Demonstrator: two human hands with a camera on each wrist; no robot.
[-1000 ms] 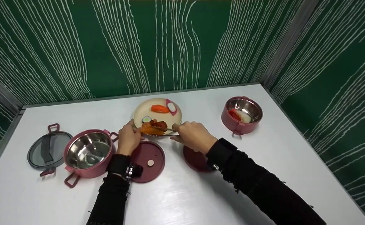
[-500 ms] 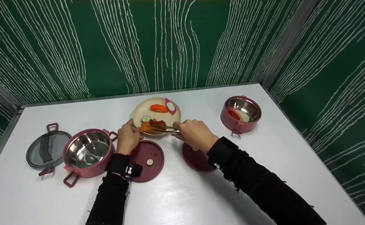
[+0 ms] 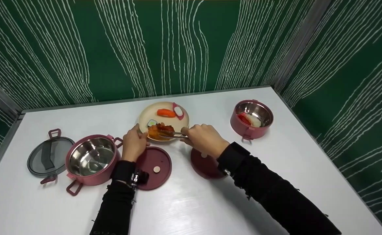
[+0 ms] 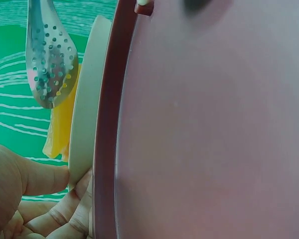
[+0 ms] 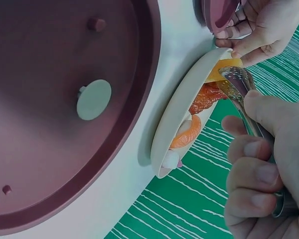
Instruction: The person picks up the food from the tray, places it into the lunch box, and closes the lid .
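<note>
A cream plate [image 3: 151,115] is near the far edge of the worktop [image 3: 181,202], its rim pinched by the left hand [image 3: 134,143]. The right hand [image 3: 205,140] has its fingers curled round metal tongs [image 4: 51,64], their perforated heads at yellow food [image 4: 64,124].

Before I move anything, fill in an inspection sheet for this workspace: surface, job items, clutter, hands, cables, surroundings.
Surface: white table, soft glare toward the person.
Job items: cream plate with food pieces; metal tongs reaching among them.
Clutter: large pink pot and glass lid at left, two dark red lids near the arms, smaller pink pot at right.
Hands: left hand pinches the plate's edge; right hand grips the tongs.
Cables: nothing seen.
Surroundings: green walls with white streaks.
</note>
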